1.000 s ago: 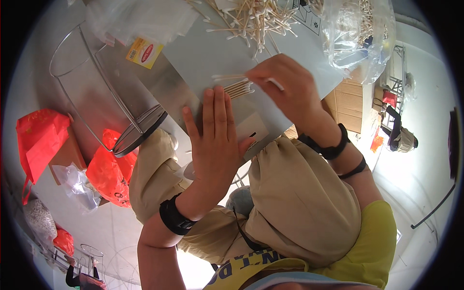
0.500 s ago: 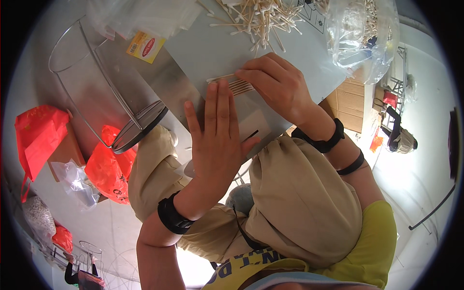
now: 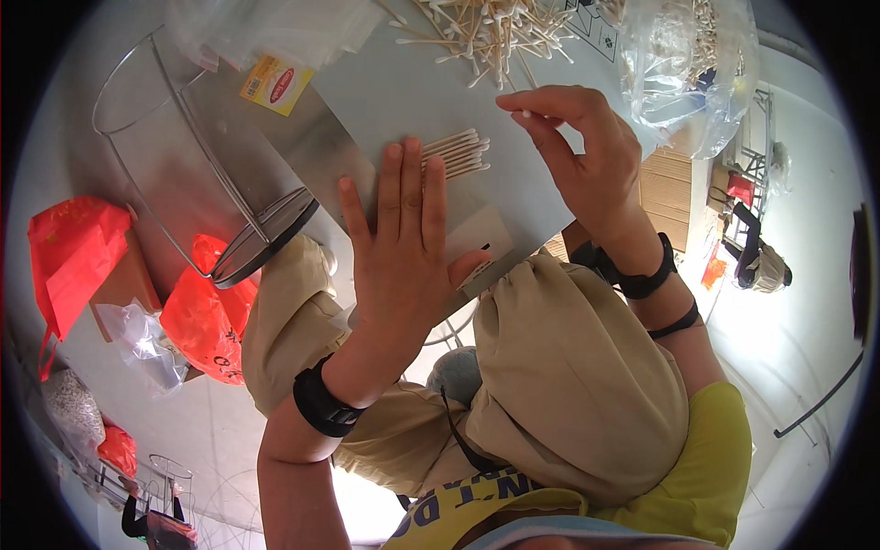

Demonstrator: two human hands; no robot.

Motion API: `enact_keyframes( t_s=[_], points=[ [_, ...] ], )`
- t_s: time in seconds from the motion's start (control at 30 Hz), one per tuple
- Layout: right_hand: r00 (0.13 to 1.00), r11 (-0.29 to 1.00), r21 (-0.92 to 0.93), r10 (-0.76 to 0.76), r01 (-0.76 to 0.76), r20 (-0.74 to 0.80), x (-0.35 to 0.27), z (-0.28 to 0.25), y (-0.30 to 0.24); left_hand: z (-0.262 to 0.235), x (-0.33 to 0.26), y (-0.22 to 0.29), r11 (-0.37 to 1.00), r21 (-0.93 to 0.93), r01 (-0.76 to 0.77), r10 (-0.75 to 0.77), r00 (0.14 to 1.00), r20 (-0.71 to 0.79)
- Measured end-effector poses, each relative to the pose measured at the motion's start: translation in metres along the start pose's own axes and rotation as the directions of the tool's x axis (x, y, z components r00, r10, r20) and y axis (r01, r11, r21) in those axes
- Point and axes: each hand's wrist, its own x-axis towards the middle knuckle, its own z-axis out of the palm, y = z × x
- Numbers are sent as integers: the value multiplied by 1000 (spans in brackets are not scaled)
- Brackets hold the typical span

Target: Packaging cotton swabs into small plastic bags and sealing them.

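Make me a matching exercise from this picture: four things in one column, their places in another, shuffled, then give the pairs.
1. loose heap of wooden cotton swabs
2. small aligned row of cotton swabs
3. clear plastic bag of swabs
4. red plastic bag

A. on the floor beside the left knee
B. top right corner
C. top middle of the grey table
D. at the left hand fingertips

1-C, 2-D, 3-B, 4-A

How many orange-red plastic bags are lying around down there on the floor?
3, perhaps more hidden: one orange-red bag on a cardboard box at far left, one beside the knee, a small one lower left.
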Motion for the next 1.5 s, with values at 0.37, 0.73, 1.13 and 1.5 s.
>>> enact_keyframes(
  t_s=[0.37, 0.73, 1.13, 1.5],
  points=[
    [969, 984, -11, -175, 180, 175, 9, 29, 9, 1, 2, 6, 998, 37, 41, -42, 999, 32],
    [942, 949, -219, -158, 227, 295, -13, 32, 5, 1, 2, 5, 999, 25, 45, -46, 998, 46],
    [919, 942, -83, -293, 324, 264, -32, 34, 19, 2, 2, 6, 999, 3, 51, -51, 998, 28],
    [863, 958, -156, -136, 239, 486, -43, 20, 7, 0, 3, 8, 998, 29, 53, -54, 997, 59]
  ],
)
